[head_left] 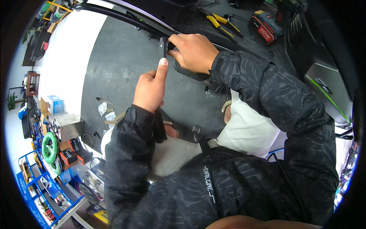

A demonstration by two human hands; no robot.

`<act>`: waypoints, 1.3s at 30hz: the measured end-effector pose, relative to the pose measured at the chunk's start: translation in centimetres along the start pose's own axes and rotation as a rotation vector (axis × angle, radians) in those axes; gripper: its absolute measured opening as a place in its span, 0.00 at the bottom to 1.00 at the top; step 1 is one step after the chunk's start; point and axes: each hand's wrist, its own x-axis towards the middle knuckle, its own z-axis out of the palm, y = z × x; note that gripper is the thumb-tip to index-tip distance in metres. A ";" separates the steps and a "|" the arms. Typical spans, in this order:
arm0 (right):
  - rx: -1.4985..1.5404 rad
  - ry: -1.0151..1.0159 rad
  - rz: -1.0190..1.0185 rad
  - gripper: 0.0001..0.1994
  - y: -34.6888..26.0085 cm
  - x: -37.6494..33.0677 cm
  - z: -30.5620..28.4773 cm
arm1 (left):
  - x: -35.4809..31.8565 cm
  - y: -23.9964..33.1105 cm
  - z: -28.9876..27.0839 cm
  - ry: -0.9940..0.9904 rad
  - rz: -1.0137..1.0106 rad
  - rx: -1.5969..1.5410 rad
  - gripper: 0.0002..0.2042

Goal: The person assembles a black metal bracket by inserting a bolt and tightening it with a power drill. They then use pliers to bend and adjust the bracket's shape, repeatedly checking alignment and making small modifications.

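Note:
My left hand (150,91) is closed with its thumb pointing up, pressed to the lower end of a flat, dark rectangular piece (162,47). A small light spot shows on the piece's face. My right hand (195,52) is closed too, its thumb and fingers pinching a small black part (170,46) right beside that piece. Its exact kind is hidden by the fingers. Both hands are held up close together above the grey floor (118,57), near a dark bar-like edge. Below my right hand is a black rounded pad or pedal-like shape (192,72).
Pliers with yellow handles (218,26) and a red and black power-tool battery (263,27) lie on a dark surface at upper right. A dark bar (114,14) crosses the top. Boxes, a green ring-shaped coil (50,148) and a blue rack (23,185) stand at left.

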 end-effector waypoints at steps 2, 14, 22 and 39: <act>-0.020 -0.035 -0.007 0.14 0.4 -0.2 0.4 | 0.3 -0.3 0.7 -0.018 -0.036 -0.025 0.39; -0.113 -0.315 0.031 0.14 0.8 -1.5 3.5 | 0.7 -3.5 3.1 -0.157 -0.262 -0.301 0.32; -0.134 -0.405 0.023 0.17 -0.2 -2.5 5.1 | -0.2 -4.7 2.0 -0.213 -0.358 -0.369 0.32; 1.495 -0.436 0.839 0.27 -6.9 -3.0 -7.4 | -1.9 -2.2 -5.1 0.374 1.162 0.655 0.28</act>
